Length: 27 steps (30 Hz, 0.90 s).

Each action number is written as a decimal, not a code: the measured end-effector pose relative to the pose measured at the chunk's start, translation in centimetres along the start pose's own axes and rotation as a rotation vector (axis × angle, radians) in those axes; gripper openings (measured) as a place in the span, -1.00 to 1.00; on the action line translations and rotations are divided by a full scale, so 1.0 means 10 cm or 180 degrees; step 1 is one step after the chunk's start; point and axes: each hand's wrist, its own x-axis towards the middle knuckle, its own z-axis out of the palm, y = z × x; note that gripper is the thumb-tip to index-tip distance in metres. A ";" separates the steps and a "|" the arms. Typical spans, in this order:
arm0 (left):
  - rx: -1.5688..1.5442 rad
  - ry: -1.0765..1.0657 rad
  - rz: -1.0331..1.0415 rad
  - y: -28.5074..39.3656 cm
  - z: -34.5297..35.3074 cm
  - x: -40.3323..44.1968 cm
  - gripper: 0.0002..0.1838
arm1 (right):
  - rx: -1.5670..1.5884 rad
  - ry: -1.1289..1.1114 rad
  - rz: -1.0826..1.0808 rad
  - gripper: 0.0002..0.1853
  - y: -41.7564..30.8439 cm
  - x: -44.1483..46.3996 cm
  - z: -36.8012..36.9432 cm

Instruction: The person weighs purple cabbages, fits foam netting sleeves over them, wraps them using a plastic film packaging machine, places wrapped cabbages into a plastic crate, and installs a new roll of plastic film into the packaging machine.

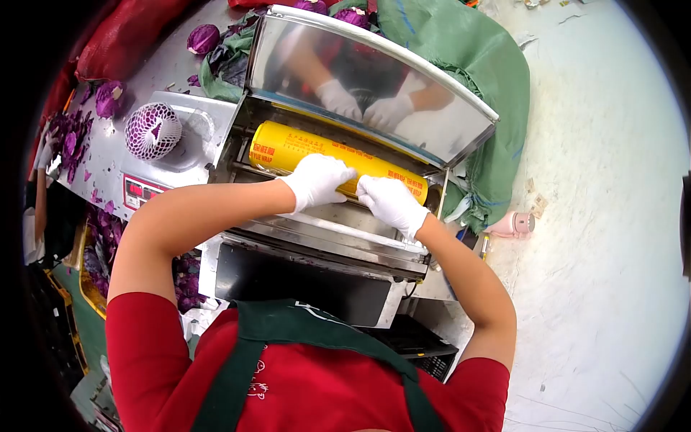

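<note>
A yellow roll of cling film with red print lies across the wrapping machine, below its raised lid. My left hand, in a white glove, is closed at the roll's front side near its middle. Close beside it, my right hand, also gloved, has its fingers pinched at the same side of the roll. Both hands appear to grip the film, though the clear film itself is hard to see between the fingertips. The lid's shiny inside mirrors both hands.
Left of the roll, a purple cabbage in a white foam net sits on a scale with a red display. Loose cabbages and leaves lie behind. A green sack and a pink bottle are at right.
</note>
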 end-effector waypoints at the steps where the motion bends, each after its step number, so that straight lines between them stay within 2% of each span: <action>1: -0.0016 0.0017 -0.0012 0.01 0.05 0.05 -0.80 | -0.0015 -0.0021 -0.0002 -0.92 0.05 -0.01 0.02; 3: 0.0510 -0.0490 -0.0021 0.04 0.15 0.14 -0.84 | 0.1069 0.0583 0.0130 -0.84 0.21 -0.04 0.03; 4: 0.0580 -0.0206 0.0175 0.03 0.17 0.10 -0.81 | 0.0916 0.0719 0.0272 -0.77 0.26 -0.07 -0.08; 5: 0.0560 -0.0212 0.0186 0.01 0.16 0.07 -0.81 | 0.0235 0.0811 0.0374 -0.66 0.34 -0.10 -0.16; 7: 0.0403 -0.0094 0.0285 -0.03 0.10 0.02 -0.85 | -0.0382 0.0456 0.0437 -0.52 0.44 -0.13 -0.27; 8: 0.0257 -0.0237 0.0220 -0.01 0.01 0.02 -0.85 | -0.0513 0.0405 0.0116 -0.43 0.47 -0.13 -0.25; 9: 0.0254 -0.0247 0.0245 0.00 0.00 0.03 -0.85 | -0.0507 0.0416 0.0140 -0.43 0.47 -0.12 -0.21; 11: 0.0223 -0.0153 0.0198 0.00 0.00 0.03 -0.86 | -0.0667 0.0547 -0.0452 -0.51 0.46 -0.04 -0.07; 12: 0.0219 -0.0149 0.0202 -0.01 0.00 0.03 -0.86 | -0.0543 0.0656 -0.0558 -0.71 0.49 0.03 -0.02; 13: 0.0184 -0.0130 0.0219 -0.02 0.00 0.02 -0.86 | -0.0547 0.0651 -0.0558 -0.71 0.50 0.03 -0.04; 15: 0.0146 -0.0105 0.0225 -0.04 0.00 0.00 -0.86 | -0.0635 0.0507 -0.0710 -0.90 0.50 0.04 -0.06; 16: 0.0161 -0.0063 0.0251 -0.05 -0.02 -0.01 -0.86 | -0.0384 0.0538 -0.0813 -0.93 0.51 0.01 -0.07; 17: 0.0176 -0.0016 0.0272 -0.06 -0.03 -0.02 -0.87 | -0.0388 0.0522 -0.0823 -0.93 0.52 -0.05 -0.07; 20: 0.0064 0.0066 0.0304 -0.06 -0.06 0.00 -0.88 | -0.0002 -0.0049 -0.0182 -0.89 0.44 -0.31 -0.06; 24: 0.0059 0.0165 0.0433 -0.05 -0.04 0.00 -0.88 | 0.0019 -0.0075 0.0014 -0.85 0.42 -0.45 -0.05; 27: 0.0273 0.0038 0.0515 -0.07 -0.02 0.01 -0.89 | 0.0020 -0.0201 0.0404 -0.81 0.44 -0.39 -0.10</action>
